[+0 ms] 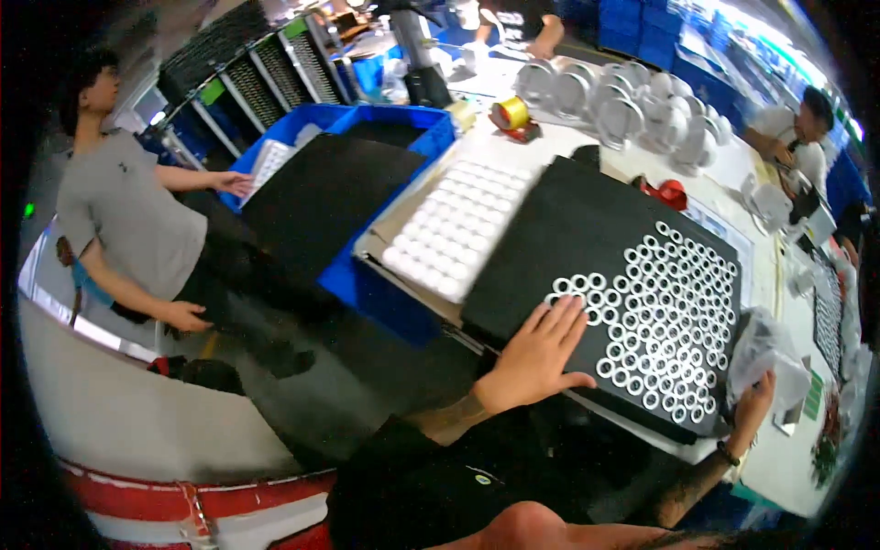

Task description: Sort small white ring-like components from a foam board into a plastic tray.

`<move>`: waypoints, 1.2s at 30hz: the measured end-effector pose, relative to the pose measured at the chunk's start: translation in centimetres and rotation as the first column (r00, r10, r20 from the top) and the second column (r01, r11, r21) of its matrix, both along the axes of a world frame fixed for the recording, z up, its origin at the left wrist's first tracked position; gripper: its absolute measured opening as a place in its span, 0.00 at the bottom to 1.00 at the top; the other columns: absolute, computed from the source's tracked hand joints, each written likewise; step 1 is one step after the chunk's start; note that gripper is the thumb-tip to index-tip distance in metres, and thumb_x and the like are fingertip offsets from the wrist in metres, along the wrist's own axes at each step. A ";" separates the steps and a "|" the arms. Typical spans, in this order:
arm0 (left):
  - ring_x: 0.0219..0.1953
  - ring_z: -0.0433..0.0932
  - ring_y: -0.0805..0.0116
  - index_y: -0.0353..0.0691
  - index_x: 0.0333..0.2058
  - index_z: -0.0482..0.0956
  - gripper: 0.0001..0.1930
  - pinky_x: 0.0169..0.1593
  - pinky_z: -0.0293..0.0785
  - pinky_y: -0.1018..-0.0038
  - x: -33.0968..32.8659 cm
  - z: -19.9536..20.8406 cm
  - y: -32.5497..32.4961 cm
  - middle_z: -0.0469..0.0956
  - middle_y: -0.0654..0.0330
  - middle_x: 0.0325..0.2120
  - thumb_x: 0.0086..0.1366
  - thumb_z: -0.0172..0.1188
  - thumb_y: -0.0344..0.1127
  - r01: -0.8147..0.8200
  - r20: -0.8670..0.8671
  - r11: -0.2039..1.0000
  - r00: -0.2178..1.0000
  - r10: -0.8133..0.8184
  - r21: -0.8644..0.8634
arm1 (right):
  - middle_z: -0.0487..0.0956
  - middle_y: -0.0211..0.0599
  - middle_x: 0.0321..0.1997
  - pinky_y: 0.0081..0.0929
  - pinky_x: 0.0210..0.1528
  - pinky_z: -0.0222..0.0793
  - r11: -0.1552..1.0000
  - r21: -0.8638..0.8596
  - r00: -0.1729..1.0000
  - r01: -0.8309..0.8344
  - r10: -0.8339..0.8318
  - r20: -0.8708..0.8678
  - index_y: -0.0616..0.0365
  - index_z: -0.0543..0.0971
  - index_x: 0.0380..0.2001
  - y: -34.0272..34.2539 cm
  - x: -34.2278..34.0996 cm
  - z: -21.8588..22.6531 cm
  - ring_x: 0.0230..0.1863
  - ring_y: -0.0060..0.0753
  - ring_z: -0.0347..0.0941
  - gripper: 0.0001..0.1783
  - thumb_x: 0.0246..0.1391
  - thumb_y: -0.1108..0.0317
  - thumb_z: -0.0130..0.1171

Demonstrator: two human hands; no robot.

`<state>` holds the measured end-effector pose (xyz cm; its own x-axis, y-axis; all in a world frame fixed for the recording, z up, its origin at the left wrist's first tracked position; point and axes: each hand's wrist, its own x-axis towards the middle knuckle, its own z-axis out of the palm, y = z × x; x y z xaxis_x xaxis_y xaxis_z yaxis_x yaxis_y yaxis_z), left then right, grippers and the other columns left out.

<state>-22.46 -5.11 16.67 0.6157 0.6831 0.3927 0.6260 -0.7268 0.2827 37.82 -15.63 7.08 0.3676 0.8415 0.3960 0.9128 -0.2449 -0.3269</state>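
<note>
Left hand, fingers nearly together and thumb apart, touches white rings lying flat, holes up, on a black board, its long axis slanting toward lower right; right hand clasps a plastic bag

matt black foam-like board, smooth white plastic-looking rings, crinkled, translucent, thin plastic bag, slightly shiny blue plastic bin, smooth pale tabletop, glossy white plastic-looking domed pieces, soft matt grey cloth shirt
</note>
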 end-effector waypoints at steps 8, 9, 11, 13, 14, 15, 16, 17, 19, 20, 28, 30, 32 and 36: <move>0.76 0.55 0.42 0.24 0.68 0.63 0.50 0.76 0.52 0.52 -2.7 1.8 1.0 0.61 0.39 0.71 0.67 0.53 0.70 0.060 0.084 0.997 0.994 -0.063 0.043 | 0.78 0.54 0.45 0.40 0.53 0.75 0.952 0.292 0.991 -0.092 0.115 -0.064 0.73 0.76 0.52 -2.5 6.6 -3.2 0.45 0.52 0.76 0.21 0.53 0.83 0.55; 0.74 0.61 0.43 0.27 0.65 0.69 0.45 0.75 0.56 0.53 -4.0 2.0 1.4 0.66 0.41 0.69 0.68 0.56 0.66 -0.008 0.141 0.988 0.990 -0.014 0.153 | 0.78 0.54 0.45 0.40 0.53 0.75 0.952 0.290 0.991 -0.094 0.117 -0.063 0.73 0.76 0.52 -2.2 5.6 -2.7 0.45 0.52 0.76 0.21 0.53 0.83 0.55; 0.59 0.76 0.45 0.32 0.55 0.78 0.28 0.63 0.72 0.55 -7.9 2.8 2.3 0.78 0.46 0.56 0.64 0.70 0.48 -0.162 0.326 0.971 0.940 0.098 0.175 | 0.80 0.54 0.43 0.37 0.52 0.76 0.991 0.125 0.989 -0.046 0.063 -0.135 0.74 0.79 0.47 -1.7 1.1 -1.5 0.44 0.51 0.80 0.15 0.55 0.83 0.55; 0.46 0.80 0.49 0.37 0.41 0.84 0.13 0.50 0.77 0.57 -11.1 2.4 3.4 0.83 0.52 0.41 0.63 0.71 0.38 -0.444 0.380 0.880 0.853 0.357 0.168 | 0.82 0.54 0.42 0.36 0.52 0.77 0.999 0.045 0.991 0.011 -0.005 -0.133 0.74 0.81 0.45 -2.5 0.4 0.2 0.44 0.50 0.82 0.13 0.56 0.83 0.56; 0.43 0.79 0.49 0.37 0.37 0.85 0.08 0.48 0.76 0.57 -13.1 1.7 3.9 0.83 0.51 0.39 0.64 0.69 0.36 -0.581 0.366 0.798 0.786 0.498 0.163 | 0.82 0.54 0.42 0.36 0.52 0.77 0.998 0.059 0.994 0.025 -0.018 -0.106 0.74 0.81 0.45 -2.6 0.5 0.4 0.45 0.50 0.82 0.13 0.57 0.83 0.56; 0.44 0.79 0.48 0.37 0.38 0.85 0.07 0.49 0.75 0.56 -15.9 1.5 4.9 0.83 0.51 0.38 0.66 0.65 0.34 -0.611 0.361 0.763 0.774 0.521 0.210 | 0.82 0.53 0.43 0.36 0.52 0.77 0.997 0.071 0.996 0.024 -0.018 -0.089 0.73 0.81 0.45 -2.2 0.2 0.2 0.45 0.50 0.81 0.13 0.57 0.82 0.56; 0.45 0.78 0.48 0.37 0.38 0.85 0.07 0.49 0.75 0.56 -17.8 1.6 5.6 0.82 0.52 0.38 0.68 0.63 0.33 -0.672 0.306 0.705 0.737 0.603 0.228 | 0.82 0.53 0.44 0.37 0.53 0.76 0.996 0.086 0.997 0.031 -0.025 -0.074 0.72 0.81 0.46 -2.2 0.1 0.1 0.46 0.50 0.81 0.13 0.57 0.82 0.56; 0.46 0.78 0.48 0.37 0.39 0.85 0.07 0.50 0.75 0.57 -19.5 1.0 6.3 0.83 0.52 0.38 0.68 0.61 0.33 -0.764 0.322 0.602 0.645 0.693 0.234 | 0.82 0.53 0.45 0.37 0.53 0.76 0.995 0.095 0.998 0.032 -0.027 -0.049 0.71 0.81 0.46 -1.9 0.0 0.2 0.47 0.50 0.81 0.13 0.58 0.82 0.56; 0.46 0.78 0.47 0.36 0.39 0.85 0.08 0.50 0.76 0.58 -22.3 -0.8 8.3 0.83 0.52 0.38 0.68 0.61 0.33 -0.796 0.338 0.548 0.606 0.720 0.258 | 0.82 0.52 0.47 0.37 0.54 0.76 0.993 0.116 1.000 0.031 -0.031 -0.004 0.70 0.81 0.47 -1.7 -0.1 0.1 0.48 0.50 0.80 0.13 0.59 0.81 0.57; 0.46 0.78 0.47 0.36 0.39 0.85 0.08 0.50 0.76 0.58 -22.4 -0.8 8.5 0.83 0.52 0.38 0.68 0.61 0.33 -0.794 0.340 0.549 0.608 0.717 0.262 | 0.82 0.52 0.47 0.38 0.54 0.76 0.991 0.130 0.999 0.035 -0.038 0.020 0.69 0.82 0.47 -1.8 0.1 0.1 0.48 0.50 0.80 0.13 0.59 0.81 0.57; 0.46 0.79 0.51 0.42 0.38 0.88 0.08 0.48 0.78 0.58 -21.3 -0.9 8.4 0.84 0.58 0.42 0.64 0.68 0.38 -0.818 0.202 0.553 0.575 0.793 0.157 | 0.82 0.49 0.52 0.38 0.56 0.75 0.935 0.345 0.997 0.080 -0.080 -0.015 0.65 0.82 0.51 -3.0 -4.4 0.6 0.51 0.49 0.79 0.14 0.64 0.77 0.56; 0.46 0.79 0.50 0.42 0.37 0.88 0.08 0.48 0.78 0.57 -20.4 0.1 8.1 0.84 0.57 0.42 0.64 0.68 0.38 -0.826 0.174 0.550 0.564 0.807 0.126 | 0.82 0.48 0.52 0.37 0.56 0.74 0.883 0.441 0.984 0.160 -0.110 -0.137 0.65 0.82 0.52 -6.3 -18.3 6.2 0.52 0.47 0.79 0.14 0.67 0.75 0.54; 0.47 0.79 0.50 0.41 0.37 0.88 0.08 0.48 0.77 0.57 -20.1 1.4 7.4 0.83 0.57 0.41 0.64 0.68 0.38 -0.834 0.140 0.538 0.551 0.823 0.119 | 0.83 0.48 0.53 0.36 0.56 0.74 0.815 0.522 0.953 0.252 -0.114 -0.281 0.64 0.81 0.54 -6.5 -19.1 6.4 0.52 0.45 0.79 0.15 0.70 0.72 0.53; 0.51 0.77 0.54 0.42 0.35 0.87 0.06 0.50 0.74 0.55 -20.8 0.5 8.8 0.82 0.61 0.42 0.66 0.64 0.35 -0.668 0.114 0.667 0.730 0.674 0.329 | 0.83 0.46 0.54 0.33 0.56 0.73 0.642 0.614 0.835 0.459 -0.077 -0.544 0.64 0.81 0.58 -5.8 -19.8 7.0 0.52 0.42 0.78 0.17 0.75 0.68 0.50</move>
